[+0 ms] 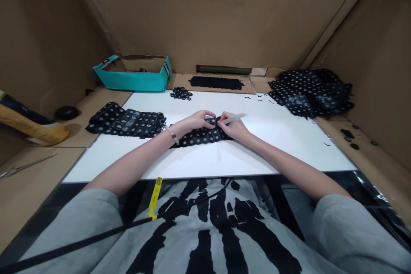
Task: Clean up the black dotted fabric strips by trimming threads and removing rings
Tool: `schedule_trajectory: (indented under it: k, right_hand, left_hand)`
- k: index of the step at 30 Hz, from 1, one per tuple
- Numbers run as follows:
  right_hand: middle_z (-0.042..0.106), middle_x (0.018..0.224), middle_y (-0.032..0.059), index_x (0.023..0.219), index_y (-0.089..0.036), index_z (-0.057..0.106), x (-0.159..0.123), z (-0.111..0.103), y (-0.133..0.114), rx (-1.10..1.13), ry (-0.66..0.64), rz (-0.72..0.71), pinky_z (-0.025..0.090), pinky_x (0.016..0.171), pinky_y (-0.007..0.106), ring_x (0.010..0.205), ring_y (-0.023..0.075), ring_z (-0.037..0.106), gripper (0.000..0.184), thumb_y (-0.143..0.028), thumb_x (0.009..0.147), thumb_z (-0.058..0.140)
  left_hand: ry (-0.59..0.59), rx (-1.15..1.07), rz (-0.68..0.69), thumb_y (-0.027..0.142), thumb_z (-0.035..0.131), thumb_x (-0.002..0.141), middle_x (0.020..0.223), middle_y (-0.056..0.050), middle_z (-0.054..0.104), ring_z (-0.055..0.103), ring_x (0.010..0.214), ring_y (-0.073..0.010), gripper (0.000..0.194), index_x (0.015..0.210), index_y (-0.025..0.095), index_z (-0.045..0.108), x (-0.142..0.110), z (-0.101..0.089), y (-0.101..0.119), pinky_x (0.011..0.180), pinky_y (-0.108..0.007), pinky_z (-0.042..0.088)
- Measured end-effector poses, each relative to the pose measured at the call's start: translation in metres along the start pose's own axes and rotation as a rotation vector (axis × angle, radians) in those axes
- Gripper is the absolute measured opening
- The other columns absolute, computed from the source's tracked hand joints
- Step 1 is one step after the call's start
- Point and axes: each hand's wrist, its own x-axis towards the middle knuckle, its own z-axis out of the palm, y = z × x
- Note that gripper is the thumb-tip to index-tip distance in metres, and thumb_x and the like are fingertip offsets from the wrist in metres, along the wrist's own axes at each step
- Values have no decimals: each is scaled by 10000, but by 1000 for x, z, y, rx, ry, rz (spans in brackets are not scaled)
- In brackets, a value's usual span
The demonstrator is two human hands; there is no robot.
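A black perforated sheet [199, 136] with rows of round holes lies on the white board [276, 137] in front of me. My left hand [197, 120] rests on its far edge, fingers curled and pinching the sheet. My right hand [233, 127] is closed round a thin silver tool [236, 117], whose near end touches the sheet beside my left fingertips.
A stack of the same sheets [126, 122] sits at the left, a bigger pile [311, 92] at the far right. Small black rings [181, 93] lie at the board's back edge, near a teal box [135, 75]. Cardboard walls surround the board. Scissors [22, 167] lie far left.
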Motion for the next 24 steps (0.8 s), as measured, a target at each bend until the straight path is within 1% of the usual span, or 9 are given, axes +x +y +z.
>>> schedule_trajectory:
  k: [4,8,11,14,17,18,20,22,24]
  right_hand:
    - [581,724,22,713,-232,459,2,0,-3,-31,19,-40,378,667,316,731,200,537,166,-325,836,519]
    - [588,727,24,706,-230,467,4,-1,-1,-76,12,-55,379,677,317,729,198,538,175,-331,838,522]
    - [600,709,9,690,-225,492,6,-6,4,-17,-19,-8,387,670,311,702,185,542,174,-332,815,549]
    - [608,680,-1,665,-218,523,10,-15,10,31,-57,89,398,663,311,675,179,548,162,-320,770,594]
    - [665,791,21,660,-209,554,13,-24,10,75,-10,81,426,722,320,757,190,585,163,-324,742,636]
    - [671,807,25,671,-208,567,14,-27,9,86,25,66,431,734,321,774,192,591,171,-341,749,639]
    - [651,723,12,730,-210,600,14,-29,7,110,61,62,436,711,314,722,183,586,186,-387,782,626]
    - [613,623,-11,806,-208,636,13,-27,5,156,27,94,434,664,299,631,165,565,210,-417,804,613]
    - [638,648,-5,850,-199,669,13,-23,4,212,-42,118,443,657,289,629,158,575,236,-424,791,635]
  left_hand:
    - [-35,-20,-30,323,767,601,1063,-47,695,596,1077,-256,629,1194,172,618,0,-6,3,960,-361,414]
    - [-76,-7,17,331,773,596,1121,-55,690,594,1102,-259,635,1196,183,626,1,-8,2,959,-352,426]
    - [-20,138,93,366,759,629,1112,-76,694,613,1056,-268,532,1113,168,662,1,-7,1,948,-356,433]
    - [70,300,140,412,705,710,1013,-91,710,633,951,-266,367,976,160,693,-2,-8,2,900,-364,447]
    - [87,385,134,409,646,778,908,-80,717,634,861,-247,263,873,170,699,-5,-8,3,843,-356,452]
    - [80,397,135,400,636,789,898,-74,719,633,851,-240,249,867,172,698,-6,-7,3,835,-350,451]
    - [78,410,142,388,616,808,916,-67,722,632,867,-232,245,893,174,699,-6,-5,4,836,-336,448]
    - [95,426,140,385,599,820,941,-69,723,632,891,-233,256,920,172,700,-7,-3,4,837,-329,446]
    - [109,438,135,388,588,823,952,-74,723,631,905,-240,271,932,167,701,-6,-1,3,828,-329,445]
